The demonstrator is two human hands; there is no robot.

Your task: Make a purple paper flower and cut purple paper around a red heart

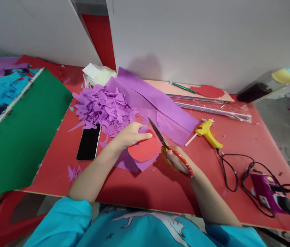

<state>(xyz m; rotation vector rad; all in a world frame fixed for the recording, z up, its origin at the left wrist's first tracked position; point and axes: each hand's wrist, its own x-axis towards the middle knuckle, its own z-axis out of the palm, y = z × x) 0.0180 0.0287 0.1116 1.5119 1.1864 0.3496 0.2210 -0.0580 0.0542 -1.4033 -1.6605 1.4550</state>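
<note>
My left hand point(132, 134) grips a round red paper disc point(145, 149) together with purple paper point(148, 164) that sticks out beneath it, thumb pressed on top. My right hand point(178, 160) is closed around scissors point(164, 142) with red and yellow handles. Their blades look closed, point up and to the left, and stand just right of the disc, apart from it. Beyond my left hand lies a pile of cut purple paper pieces point(106, 108), next to larger purple sheets point(157, 103).
A phone point(88, 143) lies left of my left forearm. Farther left is a green board point(32, 137). On the right are a yellow glue gun point(208, 133), its black cable, and a purple power box point(267, 190). Clear-wrapped strips point(217, 111) lie near the white wall; a bottle point(258, 91) stands at the far corner.
</note>
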